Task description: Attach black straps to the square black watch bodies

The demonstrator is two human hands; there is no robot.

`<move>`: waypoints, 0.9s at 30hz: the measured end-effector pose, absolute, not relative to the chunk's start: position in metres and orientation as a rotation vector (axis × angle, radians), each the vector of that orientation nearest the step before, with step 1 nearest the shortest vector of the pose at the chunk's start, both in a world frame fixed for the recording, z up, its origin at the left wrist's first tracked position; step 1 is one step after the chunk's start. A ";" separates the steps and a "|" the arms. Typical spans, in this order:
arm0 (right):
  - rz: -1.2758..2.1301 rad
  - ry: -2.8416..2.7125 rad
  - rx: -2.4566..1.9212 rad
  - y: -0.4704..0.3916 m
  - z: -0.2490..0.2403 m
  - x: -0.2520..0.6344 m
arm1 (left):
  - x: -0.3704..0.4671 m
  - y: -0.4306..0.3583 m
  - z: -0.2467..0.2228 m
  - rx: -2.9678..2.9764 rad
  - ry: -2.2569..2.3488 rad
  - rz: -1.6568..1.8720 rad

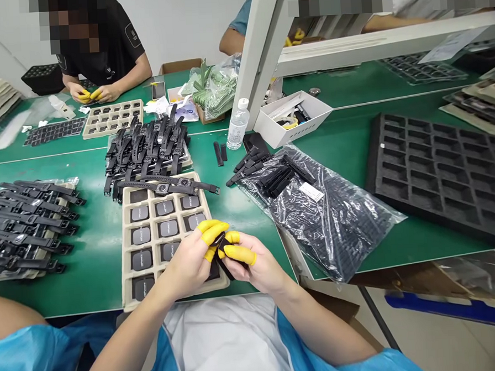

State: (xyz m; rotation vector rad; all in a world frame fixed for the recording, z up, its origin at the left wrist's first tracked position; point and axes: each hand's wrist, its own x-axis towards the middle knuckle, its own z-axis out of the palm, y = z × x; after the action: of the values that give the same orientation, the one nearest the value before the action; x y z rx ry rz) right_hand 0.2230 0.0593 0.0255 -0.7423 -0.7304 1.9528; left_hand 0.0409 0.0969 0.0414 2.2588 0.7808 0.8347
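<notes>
Your left hand and right hand both wear yellow finger covers and pinch a small black part between the fingertips. Your fingers partly hide its shape. The part is above the near right area of the beige tray, which holds dark square pieces. A clear bag lies to your right.

Clear plastic white-capped bottle: upright
White open rectangular box: right of bottle
White slanted post: behind bottle
</notes>
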 end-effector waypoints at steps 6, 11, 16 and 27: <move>1.954 -0.635 -0.709 0.055 0.028 0.220 | 0.043 0.097 0.041 2.313 0.762 0.836; 1.965 -0.560 -0.713 0.053 0.032 0.220 | 0.044 0.098 0.046 2.375 0.756 0.834; 1.951 -0.578 -0.749 0.054 0.031 0.220 | 0.043 0.098 0.053 2.370 0.642 0.821; 1.873 -0.857 -0.739 0.059 0.030 0.224 | 0.038 0.101 0.057 2.386 0.658 0.726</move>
State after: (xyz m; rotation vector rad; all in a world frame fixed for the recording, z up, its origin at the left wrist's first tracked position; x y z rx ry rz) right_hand 0.2241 0.0594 0.0302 -0.7388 -0.8567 1.8734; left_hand 0.0382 0.1009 0.0565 2.3861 0.6582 0.7264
